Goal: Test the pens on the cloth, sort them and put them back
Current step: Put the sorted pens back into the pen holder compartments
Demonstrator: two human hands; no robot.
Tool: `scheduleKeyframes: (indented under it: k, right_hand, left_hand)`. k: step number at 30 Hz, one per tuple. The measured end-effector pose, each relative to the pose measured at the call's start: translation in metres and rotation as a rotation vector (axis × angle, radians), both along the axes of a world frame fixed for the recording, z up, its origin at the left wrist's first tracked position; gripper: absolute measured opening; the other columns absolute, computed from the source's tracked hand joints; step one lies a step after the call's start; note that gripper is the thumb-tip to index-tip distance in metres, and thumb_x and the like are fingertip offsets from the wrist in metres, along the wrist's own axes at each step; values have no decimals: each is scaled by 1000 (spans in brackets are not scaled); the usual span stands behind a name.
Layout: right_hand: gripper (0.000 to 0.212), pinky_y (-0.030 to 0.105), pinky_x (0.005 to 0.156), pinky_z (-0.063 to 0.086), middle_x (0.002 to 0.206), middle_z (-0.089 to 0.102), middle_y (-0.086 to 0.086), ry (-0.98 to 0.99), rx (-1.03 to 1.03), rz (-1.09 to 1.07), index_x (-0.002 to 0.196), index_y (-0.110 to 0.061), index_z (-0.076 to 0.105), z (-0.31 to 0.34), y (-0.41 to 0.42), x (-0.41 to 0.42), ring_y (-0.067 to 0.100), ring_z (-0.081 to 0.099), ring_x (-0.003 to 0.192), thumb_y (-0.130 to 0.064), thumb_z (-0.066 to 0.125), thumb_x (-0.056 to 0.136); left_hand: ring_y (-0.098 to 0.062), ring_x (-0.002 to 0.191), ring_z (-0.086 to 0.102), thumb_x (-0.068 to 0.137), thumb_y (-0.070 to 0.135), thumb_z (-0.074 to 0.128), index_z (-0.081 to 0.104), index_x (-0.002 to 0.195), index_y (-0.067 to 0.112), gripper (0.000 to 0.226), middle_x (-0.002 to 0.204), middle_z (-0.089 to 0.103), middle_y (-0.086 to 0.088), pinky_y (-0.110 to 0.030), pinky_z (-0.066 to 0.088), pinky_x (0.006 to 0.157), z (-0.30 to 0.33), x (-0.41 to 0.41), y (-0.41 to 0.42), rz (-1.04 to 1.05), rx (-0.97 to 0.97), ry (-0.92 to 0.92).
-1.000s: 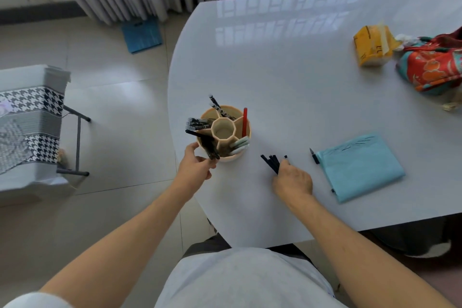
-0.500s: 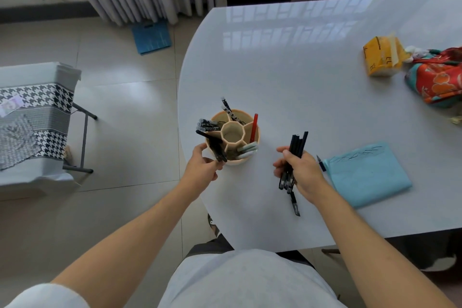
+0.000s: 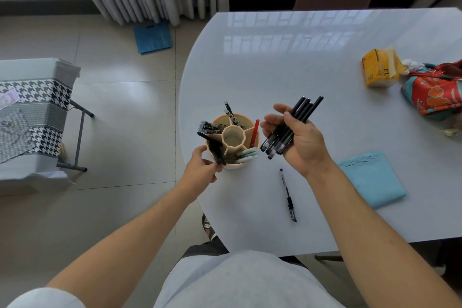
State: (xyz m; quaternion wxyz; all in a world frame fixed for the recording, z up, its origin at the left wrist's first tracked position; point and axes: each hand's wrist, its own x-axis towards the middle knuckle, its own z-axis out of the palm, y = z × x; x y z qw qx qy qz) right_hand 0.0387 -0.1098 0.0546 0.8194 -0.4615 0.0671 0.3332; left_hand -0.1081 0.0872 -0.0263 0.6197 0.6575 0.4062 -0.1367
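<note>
A round beige pen holder with several compartments stands near the table's left edge, holding black pens, a red pen and pale green markers. My left hand grips the holder's near-left rim and a black pen leaning there. My right hand is raised beside the holder and holds a bundle of black pens, tips down. One black pen lies alone on the table below that hand. A light blue cloth with pen marks lies to the right.
The white table carries a yellow packet and a red patterned bag at its far right. A houndstooth-covered stand is on the floor to the left, a blue item by the curtain.
My right hand gathered the black pens off the table and lifted them beside the holder. One pen dropped out and now lies on the table. My left hand stayed on the holder.
</note>
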Motion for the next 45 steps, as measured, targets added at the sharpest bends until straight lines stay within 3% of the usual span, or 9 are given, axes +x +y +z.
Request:
scheduleKeyframes:
  k: [18,27,33,38,45]
  right_hand:
    - [30,42,94,57,116,73,19,49,9,-33,130,-6,61,-8,1,7,39,67,118,-17,43,108]
    - [29,41,91,58,106,74,17,85,16,-56,127,-6,61,-12,4,3,37,70,107,-15,42,108]
    - [23,41,99,55,99,76,15,35,87,-47,117,-8,66,-9,51,6,33,72,101,-8,45,106]
    - [20,37,93,55,97,75,14,-66,-59,-14,114,-7,67,-21,87,-1,31,71,102,-3,50,104]
    - [19,48,96,58,97,77,13,-216,-281,27,110,-7,70,-33,81,-11,31,73,101,-1,62,94]
  left_hand:
    - [-22,74,64,88,15,70,42,144,29,64,103,70,-13,-32,54,70,-8,3,18,14,-66,-39]
    - [-22,71,61,88,9,62,50,137,31,55,99,69,-15,-34,56,71,-11,5,22,40,-49,-66]
    - [-22,71,60,90,7,60,51,136,30,53,101,68,-15,-32,55,69,-9,7,23,34,-44,-63]
    - [-22,71,61,88,6,59,52,133,33,52,102,68,-16,-35,57,73,-8,8,23,32,-40,-59]
    - [-23,76,62,91,11,58,51,137,30,50,102,68,-14,-33,56,73,-6,8,26,36,-36,-59]
